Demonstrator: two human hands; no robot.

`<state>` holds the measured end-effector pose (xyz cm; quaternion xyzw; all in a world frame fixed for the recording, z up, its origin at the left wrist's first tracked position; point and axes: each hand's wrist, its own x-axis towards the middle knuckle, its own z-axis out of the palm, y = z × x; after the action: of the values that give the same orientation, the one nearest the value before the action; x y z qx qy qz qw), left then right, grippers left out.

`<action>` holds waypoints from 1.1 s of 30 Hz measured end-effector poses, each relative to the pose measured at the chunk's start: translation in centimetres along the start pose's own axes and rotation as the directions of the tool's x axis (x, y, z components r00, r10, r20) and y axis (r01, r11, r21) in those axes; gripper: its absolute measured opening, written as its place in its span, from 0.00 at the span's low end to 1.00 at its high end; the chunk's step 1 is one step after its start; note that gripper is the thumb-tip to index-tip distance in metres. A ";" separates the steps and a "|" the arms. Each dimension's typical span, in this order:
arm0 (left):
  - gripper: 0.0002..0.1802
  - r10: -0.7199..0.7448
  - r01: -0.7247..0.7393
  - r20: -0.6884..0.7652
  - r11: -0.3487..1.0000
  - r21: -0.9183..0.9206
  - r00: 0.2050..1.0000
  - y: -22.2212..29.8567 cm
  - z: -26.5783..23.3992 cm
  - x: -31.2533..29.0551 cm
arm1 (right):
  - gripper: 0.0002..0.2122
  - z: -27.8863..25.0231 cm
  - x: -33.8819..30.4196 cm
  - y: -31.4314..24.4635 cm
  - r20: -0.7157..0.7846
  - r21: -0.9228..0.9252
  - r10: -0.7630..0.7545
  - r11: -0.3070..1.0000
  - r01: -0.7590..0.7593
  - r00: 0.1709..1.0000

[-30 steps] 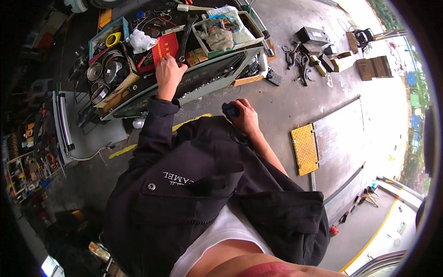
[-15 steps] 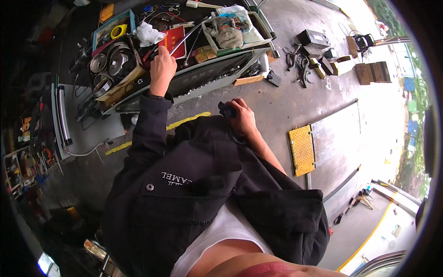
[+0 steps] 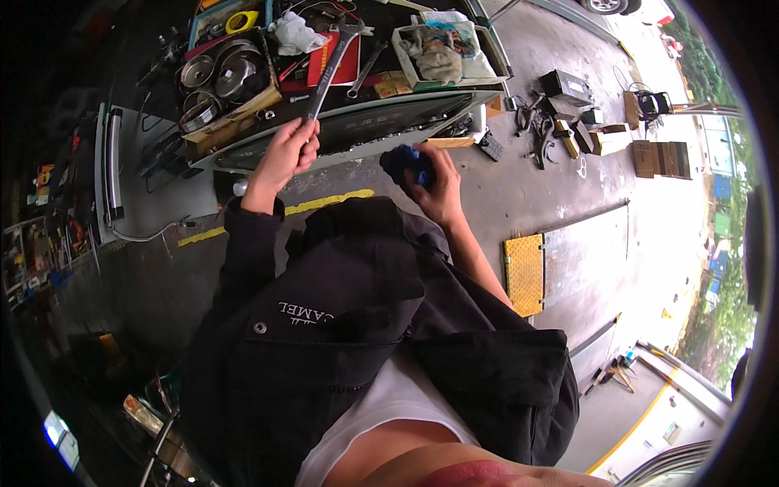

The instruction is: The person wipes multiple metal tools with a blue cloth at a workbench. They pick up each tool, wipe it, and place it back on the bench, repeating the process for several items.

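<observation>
My left hand [image 3: 284, 161] is closed round the lower end of a long metal wrench [image 3: 328, 75]. The wrench slants up and away over the workbench [image 3: 389, 122], its open jaw above a red booklet [image 3: 347, 63]. A second, smaller wrench [image 3: 367, 70] lies just right of the booklet. In front of the bench, my right hand [image 3: 439, 185] grips a crumpled dark blue cloth [image 3: 406, 165]; the cloth hides part of its fingers.
A cardboard box [image 3: 213, 130] of round metal parts stands on the bench's left, near a yellow tape measure [image 3: 241, 22] and white rag [image 3: 299, 34]. A tray [image 3: 406, 61] holds grey gloves. Black parts [image 3: 535, 122] and boxes [image 3: 565, 87] lie on the floor at right.
My left hand has drawn back toward me, bringing the wrench up off the bench top. My right hand has risen slightly, and more of the blue cloth shows.
</observation>
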<state>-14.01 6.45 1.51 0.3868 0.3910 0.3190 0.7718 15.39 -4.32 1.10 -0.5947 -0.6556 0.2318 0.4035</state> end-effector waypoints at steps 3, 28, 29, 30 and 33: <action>0.12 -0.018 0.017 -0.006 0.998 -0.063 1.000 -2.5 0.8 -2.1 | 0.30 0.2 2.1 -3.0 -0.043 0.117 -0.065 0.991 0.069 0.997; 0.22 0.242 -0.317 0.205 0.702 0.637 0.948 -5.9 3.9 -3.5 | 0.33 5.4 2.9 -5.5 -0.037 0.005 -0.257 0.966 0.258 0.966; 0.20 0.202 -0.304 0.229 0.711 0.634 0.952 -5.9 4.6 -3.3 | 0.31 4.3 3.3 -5.0 -0.106 -0.070 -0.243 0.969 0.236 0.964; 0.19 0.165 -0.292 0.253 0.716 0.634 0.953 -5.9 5.3 -3.1 | 0.30 3.1 3.9 -4.1 -0.177 -0.143 -0.236 0.967 0.213 0.955; 0.17 0.150 -0.321 0.331 0.769 0.553 0.931 -6.6 7.9 -2.4 | 0.27 -1.4 5.6 -1.3 -0.356 -0.214 -0.160 0.973 0.086 0.921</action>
<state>-7.18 -1.45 -0.08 0.6959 0.3113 0.2190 0.6089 15.97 0.64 4.31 -0.6216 -0.6231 0.0244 0.4741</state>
